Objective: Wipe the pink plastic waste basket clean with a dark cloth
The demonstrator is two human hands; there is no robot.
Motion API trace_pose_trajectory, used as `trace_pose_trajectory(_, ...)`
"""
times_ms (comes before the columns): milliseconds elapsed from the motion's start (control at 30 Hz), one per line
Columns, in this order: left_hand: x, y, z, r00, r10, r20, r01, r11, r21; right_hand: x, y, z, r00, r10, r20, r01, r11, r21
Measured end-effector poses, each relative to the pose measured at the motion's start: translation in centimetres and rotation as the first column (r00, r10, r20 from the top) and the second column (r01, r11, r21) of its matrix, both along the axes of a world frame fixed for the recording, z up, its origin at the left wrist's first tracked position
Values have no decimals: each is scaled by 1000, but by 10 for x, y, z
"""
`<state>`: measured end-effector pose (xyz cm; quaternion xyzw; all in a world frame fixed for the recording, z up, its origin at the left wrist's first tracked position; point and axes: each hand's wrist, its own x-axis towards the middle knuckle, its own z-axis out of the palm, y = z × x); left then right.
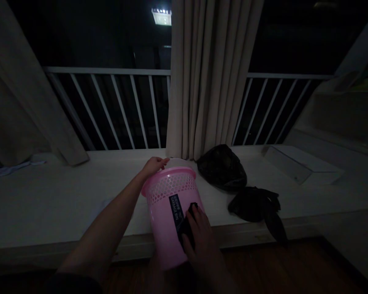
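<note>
A pink garbage bin (162, 228) with a perforated band below its rim and a dark label stands tilted at the front edge of a white ledge (116, 220). My left hand (155, 166) is closed on the bin's rim at the far left. My right hand (199, 232) presses a crumpled black cloth (188, 234) against the bin's side, over the lower part of the label. Whether the black piece is fabric or thin plastic is hard to tell in the dim light. A pale curved rim (180, 163) shows at the bin's top; its kind is unclear.
On the ledge to the right lie a full black garbage bag (222, 167) and a second black bag (251, 204) drooping over the edge. A white box (305, 163) sits farther right. Behind are beige curtains (208, 73) and a white railing (110, 72). Dark floor lies below.
</note>
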<state>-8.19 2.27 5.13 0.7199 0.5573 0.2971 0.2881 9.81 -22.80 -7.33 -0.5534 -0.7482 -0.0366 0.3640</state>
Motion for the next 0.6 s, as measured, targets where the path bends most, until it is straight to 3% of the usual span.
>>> trace_pose_trajectory(200,15,-12,3,992,-125,-8,125,992,0,0,-1,-1,998,0,-59,-2,1000,-18)
trace_pose_trajectory(433,17,-18,11,990,-57,128,72,991,-116,-3,-9,6,999,18,-30,-19,1000,-17)
trace_pose_trajectory(600,17,-25,17,990,-98,98,118,968,-222,-1,-4,5,997,20,-68,-21,1000,-15)
